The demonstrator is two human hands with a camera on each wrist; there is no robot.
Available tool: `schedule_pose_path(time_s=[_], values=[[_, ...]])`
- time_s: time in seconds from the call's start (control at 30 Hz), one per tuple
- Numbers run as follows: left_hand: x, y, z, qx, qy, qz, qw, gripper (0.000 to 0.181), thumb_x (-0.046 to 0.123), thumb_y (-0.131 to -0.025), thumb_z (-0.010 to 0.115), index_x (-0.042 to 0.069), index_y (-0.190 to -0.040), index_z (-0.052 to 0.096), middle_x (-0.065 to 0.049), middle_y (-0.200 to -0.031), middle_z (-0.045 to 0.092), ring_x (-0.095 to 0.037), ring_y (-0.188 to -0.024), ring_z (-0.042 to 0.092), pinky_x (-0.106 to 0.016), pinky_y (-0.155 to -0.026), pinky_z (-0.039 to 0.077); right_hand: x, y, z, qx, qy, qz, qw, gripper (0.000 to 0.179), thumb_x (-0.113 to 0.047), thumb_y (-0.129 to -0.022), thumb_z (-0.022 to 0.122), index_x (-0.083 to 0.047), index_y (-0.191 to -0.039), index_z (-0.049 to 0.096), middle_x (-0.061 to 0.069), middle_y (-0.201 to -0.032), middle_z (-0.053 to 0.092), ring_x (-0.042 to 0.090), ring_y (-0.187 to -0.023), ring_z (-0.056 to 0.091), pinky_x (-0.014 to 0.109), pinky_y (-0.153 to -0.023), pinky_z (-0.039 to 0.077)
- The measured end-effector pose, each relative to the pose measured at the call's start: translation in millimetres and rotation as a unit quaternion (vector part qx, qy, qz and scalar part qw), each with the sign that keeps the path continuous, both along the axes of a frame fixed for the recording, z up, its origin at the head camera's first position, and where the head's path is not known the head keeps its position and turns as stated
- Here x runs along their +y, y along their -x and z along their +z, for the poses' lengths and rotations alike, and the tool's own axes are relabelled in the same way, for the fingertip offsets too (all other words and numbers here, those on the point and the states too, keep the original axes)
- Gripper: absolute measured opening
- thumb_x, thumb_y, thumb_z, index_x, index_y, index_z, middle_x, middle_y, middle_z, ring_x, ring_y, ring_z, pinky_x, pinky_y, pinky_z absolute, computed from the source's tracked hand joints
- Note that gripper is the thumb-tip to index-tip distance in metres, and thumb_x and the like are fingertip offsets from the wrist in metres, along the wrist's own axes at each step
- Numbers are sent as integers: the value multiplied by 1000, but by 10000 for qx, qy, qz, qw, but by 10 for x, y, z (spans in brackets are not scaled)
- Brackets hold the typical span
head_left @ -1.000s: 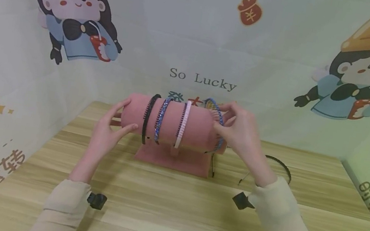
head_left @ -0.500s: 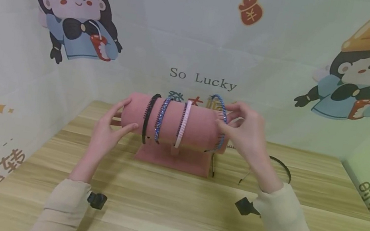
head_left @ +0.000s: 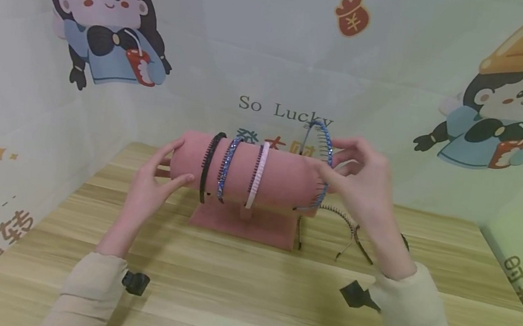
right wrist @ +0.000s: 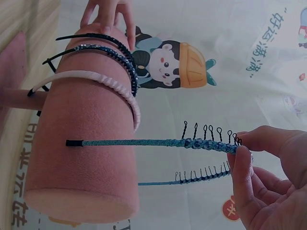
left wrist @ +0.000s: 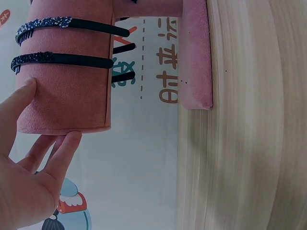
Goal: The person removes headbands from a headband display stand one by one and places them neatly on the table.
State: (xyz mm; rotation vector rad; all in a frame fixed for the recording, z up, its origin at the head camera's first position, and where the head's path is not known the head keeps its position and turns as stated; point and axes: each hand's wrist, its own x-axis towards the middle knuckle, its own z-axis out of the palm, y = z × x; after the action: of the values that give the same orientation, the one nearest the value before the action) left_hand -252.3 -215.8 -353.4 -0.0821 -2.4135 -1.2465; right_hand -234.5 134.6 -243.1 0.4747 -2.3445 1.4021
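A pink plush headband stand [head_left: 285, 178], a horizontal roll on a flat base, stands on the table. My left hand [head_left: 150, 182] grips its left end, thumb on the front and fingers at the end face. Around the roll sit a black headband [head_left: 207, 174], a dark blue glittery headband [head_left: 225, 171] and a pale pink ruched headband [head_left: 258, 177]. My right hand [head_left: 365, 188] pinches the top of a light blue beaded headband [right wrist: 211, 145] with wire teeth. This headband is raised at the roll's right end; its tips straddle the roll in the right wrist view.
More headbands [head_left: 342, 217] lie on the wooden table [head_left: 239, 302] to the right of the stand, partly behind my right wrist. A printed white cloth [head_left: 280, 46] hangs behind and along both sides of the table.
The right hand has moved right, drawing the light blue headband up and outward from the roll's right end. The left hand keeps its grip on the stand.
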Motion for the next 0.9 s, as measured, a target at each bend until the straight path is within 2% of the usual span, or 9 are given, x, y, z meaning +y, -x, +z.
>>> schedule_pose_path(time_s=[0.23,0.5,0.9], values=[[2,10,-2,-9,-15,-8,10000,71,35,-91,71,48,-150,34,-17,-140,55,-37,-110,59,-47,-86,51,80,-38,66,-56,267,69,9996,41,-14,-85,78,-3,-121,63,0,-87,63,5,-64,64,29,-60,59],[9,-6,17,-40,3,22,10000,72,34,-91,71,48,-150,33,-19,-139,55,-39,-112,58,-51,-88,51,159,-58,110,28,325,2,9995,41,-15,-86,77,-4,-122,63,-9,-83,63,3,-63,64,27,-59,59],[9,-2,3,-44,7,24,10000,72,39,-91,71,52,-149,31,-19,-139,56,-39,-113,58,-52,-88,51,242,-63,118,270,506,31,9984,39,-13,-85,78,-4,-120,63,-13,-80,65,3,-61,65,26,-57,58]])
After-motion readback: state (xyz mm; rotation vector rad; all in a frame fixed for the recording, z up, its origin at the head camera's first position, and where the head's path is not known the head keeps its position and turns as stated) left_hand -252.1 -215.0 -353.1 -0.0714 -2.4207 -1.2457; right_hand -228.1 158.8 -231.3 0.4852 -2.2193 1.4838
